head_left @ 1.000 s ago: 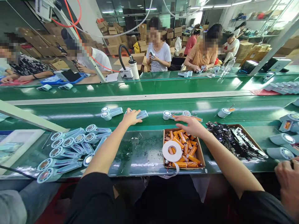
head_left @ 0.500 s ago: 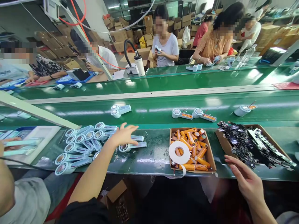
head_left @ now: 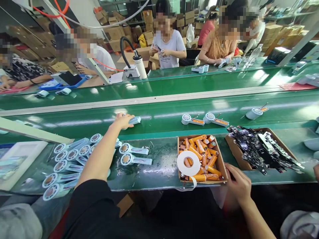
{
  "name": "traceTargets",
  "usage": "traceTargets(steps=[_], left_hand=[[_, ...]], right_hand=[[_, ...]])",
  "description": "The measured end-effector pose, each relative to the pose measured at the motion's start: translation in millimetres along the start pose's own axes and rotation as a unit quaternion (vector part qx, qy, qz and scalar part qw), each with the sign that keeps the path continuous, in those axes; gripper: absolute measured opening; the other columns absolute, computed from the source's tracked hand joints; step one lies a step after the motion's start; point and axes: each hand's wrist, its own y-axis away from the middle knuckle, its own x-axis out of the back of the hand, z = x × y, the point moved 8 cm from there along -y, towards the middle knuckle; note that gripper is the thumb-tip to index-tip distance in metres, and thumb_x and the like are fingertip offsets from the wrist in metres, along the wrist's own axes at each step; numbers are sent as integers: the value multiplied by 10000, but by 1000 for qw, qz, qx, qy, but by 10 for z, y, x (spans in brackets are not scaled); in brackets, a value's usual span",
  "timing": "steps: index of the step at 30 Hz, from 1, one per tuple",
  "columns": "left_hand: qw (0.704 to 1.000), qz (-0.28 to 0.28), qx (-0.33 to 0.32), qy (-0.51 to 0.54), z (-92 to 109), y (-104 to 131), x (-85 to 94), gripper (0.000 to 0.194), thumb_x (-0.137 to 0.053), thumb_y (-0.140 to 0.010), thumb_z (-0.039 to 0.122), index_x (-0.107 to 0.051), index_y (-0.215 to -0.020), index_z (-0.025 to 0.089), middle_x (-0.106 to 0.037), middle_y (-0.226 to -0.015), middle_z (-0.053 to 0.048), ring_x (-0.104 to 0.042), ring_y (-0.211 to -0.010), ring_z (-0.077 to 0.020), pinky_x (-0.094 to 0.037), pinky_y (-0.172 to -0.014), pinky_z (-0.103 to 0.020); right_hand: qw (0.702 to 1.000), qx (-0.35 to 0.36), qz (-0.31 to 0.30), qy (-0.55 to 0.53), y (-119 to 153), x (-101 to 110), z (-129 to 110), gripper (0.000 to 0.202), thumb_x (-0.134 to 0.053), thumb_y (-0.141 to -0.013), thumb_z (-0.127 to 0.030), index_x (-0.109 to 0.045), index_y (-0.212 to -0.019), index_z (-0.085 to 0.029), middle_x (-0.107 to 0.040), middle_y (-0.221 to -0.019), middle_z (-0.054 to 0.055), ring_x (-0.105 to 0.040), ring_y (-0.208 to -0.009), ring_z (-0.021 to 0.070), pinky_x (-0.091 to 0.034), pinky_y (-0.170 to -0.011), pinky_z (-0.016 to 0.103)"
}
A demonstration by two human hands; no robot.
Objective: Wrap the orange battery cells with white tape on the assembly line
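Observation:
My left hand reaches onto the green belt and lies over light-blue fan housings, its fingers curled at them. Its grip on them is partly hidden. At the right edge of the box of orange battery cells, my right hand has its fingers bent against the cardboard. A roll of white tape rests on the cells. Two fan housings lie side by side on the near table, and several more are grouped at the left, partly behind my left forearm.
A box of black circuit boards stands at the right. Housings with orange cells lie on the belt. A slanted white metal bar crosses at the left, near a white tray. Several people sit across the belt.
My left hand has moved forward from above the near table to the housings on the belt. My right hand has moved left to the battery box. The view has shifted.

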Motion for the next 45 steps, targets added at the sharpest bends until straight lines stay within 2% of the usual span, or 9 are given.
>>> traceTargets(steps=[5,12,20,25,30,33,35,40,45], left_hand=[[978,45,-203,-31,969,794,-144,651,-750,-845,392,-591,-1471,303,-603,-1470,-77,-384,-1319,-378,-277,-1187,-532],[972,13,-233,21,1705,1541,-61,698,-774,-855,407,-553,-1504,277,-576,-1512,-94,-406,-1400,-399,-287,-1208,-621],[849,95,-516,59,3174,2479,203,436,-748,-914,280,-644,-1331,201,-594,-1454,-110,-482,-1365,-333,-472,-1160,-512],[824,231,-509,90,3173,2829,334,345,-686,-944,210,-627,-1267,106,-661,-1299,-171,-412,-1425,-420,-497,-1132,-619],[788,345,-501,95,3021,3157,483,389,-663,-905,83,-606,-1287,129,-685,-1254,-154,-416,-1473,-446,-415,-1154,-771],[800,372,-458,111,2807,3148,502,491,-630,-876,8,-590,-1343,150,-683,-1271,-146,-492,-1437,-414,-387,-1186,-777],[810,394,-414,128,2614,3146,508,524,-650,-856,-1,-590,-1352,157,-681,-1261,-156,-497,-1435,-420,-416,-1186,-753],[803,428,-384,157,2449,3275,441,515,-673,-830,-28,-606,-1302,169,-696,-1169,-137,-576,-1358,-391,-467,-1168,-712],[814,380,-404,175,2693,3247,281,497,-629,-838,-54,-599,-1297,135,-690,-1220,-147,-460,-1461,-402,-476,-1162,-702]], right_hand=[[1000,25,3,7,-58,0,-42,185,-660,-911,-103,-766,-1040,-183,-819,-969,73,-787,-805,212,-617,-779,303],[1000,-23,-4,7,-85,-15,-28,200,-616,-934,-147,-785,-1028,-198,-824,-972,74,-794,-833,219,-629,-795,325],[996,-69,-2,-62,-118,52,2,198,-598,-947,-172,-785,-1004,-201,-824,-986,85,-792,-881,238,-636,-823,364],[948,-173,32,-267,-210,341,-252,207,-589,-994,-307,-741,-1092,-206,-781,-921,78,-733,-748,191,-603,-682,320],[830,-67,-352,-427,-363,-33,-1456,297,-714,-945,-448,-745,-1064,-178,-698,-717,-6,-606,-581,119,-458,-551,221],[800,79,-466,-368,-293,-123,-1882,294,-647,-1005,-381,-744,-808,-185,-728,-730,14,-651,-658,134,-435,-604,233],[804,126,-484,-321,-297,-137,-1849,241,-673,-988,-385,-752,-844,-208,-748,-767,9,-669,-683,145,-436,-608,242],[931,-23,-339,-132,-762,-84,-992,277,-684,-976,-395,-720,-1167,-198,-771,-1066,98,-699,-1012,240,-527,-924,345],[925,-64,-361,-100,-885,-228,-673,235,-683,-950,-241,-738,-1174,-199,-749,-1064,100,-695,-1010,241,-542,-945,365]])
